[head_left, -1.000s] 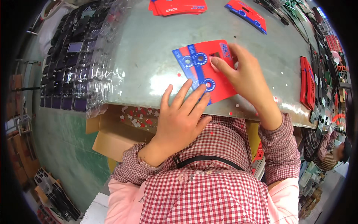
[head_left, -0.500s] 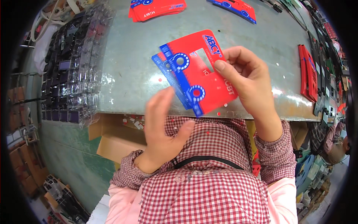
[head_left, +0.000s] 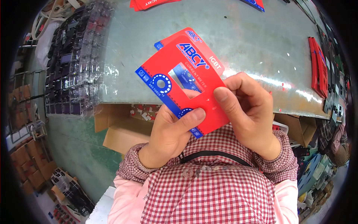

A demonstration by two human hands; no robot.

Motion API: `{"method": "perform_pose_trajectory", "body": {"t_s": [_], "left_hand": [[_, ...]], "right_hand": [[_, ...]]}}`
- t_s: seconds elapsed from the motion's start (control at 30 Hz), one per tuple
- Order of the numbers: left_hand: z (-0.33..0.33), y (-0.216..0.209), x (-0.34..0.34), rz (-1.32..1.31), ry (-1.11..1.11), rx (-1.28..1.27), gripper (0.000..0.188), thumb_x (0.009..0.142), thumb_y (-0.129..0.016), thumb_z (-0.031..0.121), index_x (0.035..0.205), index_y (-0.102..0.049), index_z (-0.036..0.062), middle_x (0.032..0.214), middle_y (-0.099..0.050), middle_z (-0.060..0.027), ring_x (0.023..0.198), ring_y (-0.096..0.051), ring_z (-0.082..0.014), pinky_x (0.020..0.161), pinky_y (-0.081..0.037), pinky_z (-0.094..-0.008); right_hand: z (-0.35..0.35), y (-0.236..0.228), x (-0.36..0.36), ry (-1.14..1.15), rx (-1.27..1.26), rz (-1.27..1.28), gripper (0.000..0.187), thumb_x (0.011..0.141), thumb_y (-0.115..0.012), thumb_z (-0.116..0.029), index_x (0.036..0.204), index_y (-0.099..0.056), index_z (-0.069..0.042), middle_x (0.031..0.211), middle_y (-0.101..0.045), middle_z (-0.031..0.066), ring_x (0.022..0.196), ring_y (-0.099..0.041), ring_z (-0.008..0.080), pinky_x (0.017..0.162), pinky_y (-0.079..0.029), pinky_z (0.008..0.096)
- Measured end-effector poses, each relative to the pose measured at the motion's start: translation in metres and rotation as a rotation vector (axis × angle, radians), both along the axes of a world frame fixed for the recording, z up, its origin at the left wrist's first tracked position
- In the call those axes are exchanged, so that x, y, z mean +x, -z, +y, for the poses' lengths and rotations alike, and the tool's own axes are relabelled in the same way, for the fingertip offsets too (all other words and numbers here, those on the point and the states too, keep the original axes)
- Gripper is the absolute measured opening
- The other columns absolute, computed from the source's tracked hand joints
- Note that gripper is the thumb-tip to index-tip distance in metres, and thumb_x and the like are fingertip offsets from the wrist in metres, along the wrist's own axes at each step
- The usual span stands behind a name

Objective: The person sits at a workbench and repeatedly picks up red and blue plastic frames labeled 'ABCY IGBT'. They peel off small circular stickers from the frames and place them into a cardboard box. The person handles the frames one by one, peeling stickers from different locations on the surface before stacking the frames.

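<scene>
Two thin red printed panel sheets with blue edge strips are up above the table's near edge. The front sheet (head_left: 164, 61) has a rectangular window and round cut-outs, and it tilts down to the right. Behind it the other sheet (head_left: 212, 56) juts out at the top, and its blue part shows through the window. My left hand (head_left: 167, 128) grips the lower left edge, thumb on the front and fingers behind. At the right edge my right hand (head_left: 248, 112) pinches the sheets between thumb and bent fingers.
The grey metal table (head_left: 126, 67) bears a pile of similar red sheets (head_left: 153, 3) at the far edge and red pieces (head_left: 317, 67) at the right. Clear-wrapped dark parts (head_left: 69, 69) stand at the left. Below the table edge is an open cardboard box (head_left: 123, 140).
My left hand has come up and closed on the sheets' lower left edge. The sheets have shifted against each other, with the rear one now jutting out at the top.
</scene>
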State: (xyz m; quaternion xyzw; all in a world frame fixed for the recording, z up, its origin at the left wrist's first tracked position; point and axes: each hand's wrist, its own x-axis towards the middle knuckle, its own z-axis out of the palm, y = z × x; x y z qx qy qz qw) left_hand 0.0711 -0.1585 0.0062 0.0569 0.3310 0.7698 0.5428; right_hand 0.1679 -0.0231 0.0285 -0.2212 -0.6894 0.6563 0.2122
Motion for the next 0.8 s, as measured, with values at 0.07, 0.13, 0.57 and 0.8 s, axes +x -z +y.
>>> {"method": "perform_pose_trajectory", "body": {"t_s": [0.07, 0.13, 0.57, 0.8], "left_hand": [[0.000, 0.000, 0.001, -0.011, 0.016, 0.001, 0.026, 0.091, -0.058, 0.003, 0.116, -0.053, 0.0006, 0.116, -0.060, -0.0101, 0.110, -0.056, -0.0180, 0.097, -0.044, -0.0348], [0.002, -0.001, 0.001, -0.024, 0.045, 0.014, 0.024, 0.090, -0.059, 0.005, 0.114, -0.053, 0.0015, 0.114, -0.059, -0.0093, 0.109, -0.056, -0.0173, 0.096, -0.044, -0.0344], [0.002, -0.001, -0.002, -0.080, 0.123, 0.064, 0.019, 0.090, -0.058, 0.004, 0.109, -0.053, 0.0026, 0.107, -0.058, -0.0065, 0.101, -0.056, -0.0151, 0.089, -0.044, -0.0311], [0.000, 0.001, 0.001, 0.124, -0.026, 0.013, 0.022, 0.092, -0.055, 0.001, 0.113, -0.053, -0.0010, 0.107, -0.058, -0.0061, 0.100, -0.056, -0.0138, 0.087, -0.044, -0.0277]], "right_hand": [[0.001, -0.002, 0.004, -0.023, 0.090, -0.044, 0.009, 0.091, -0.062, -0.006, 0.089, -0.059, 0.001, 0.076, -0.058, -0.0009, 0.065, -0.049, 0.0024, 0.057, -0.039, 0.0182], [0.000, -0.005, 0.007, -0.028, 0.157, -0.069, 0.009, 0.092, -0.061, -0.006, 0.090, -0.059, 0.002, 0.079, -0.059, -0.0006, 0.068, -0.051, 0.0032, 0.060, -0.041, 0.0180], [-0.006, -0.008, 0.007, 0.063, 0.215, -0.070, 0.008, 0.086, -0.067, -0.005, 0.088, -0.061, 0.000, 0.074, -0.057, 0.0017, 0.063, -0.050, 0.0069, 0.055, -0.039, 0.0215], [0.005, -0.007, 0.008, 0.061, 0.936, 0.161, 0.031, 0.066, -0.076, -0.003, 0.096, -0.066, -0.004, 0.092, -0.060, 0.0066, 0.086, -0.055, 0.0224, 0.072, -0.045, 0.0311]]}}
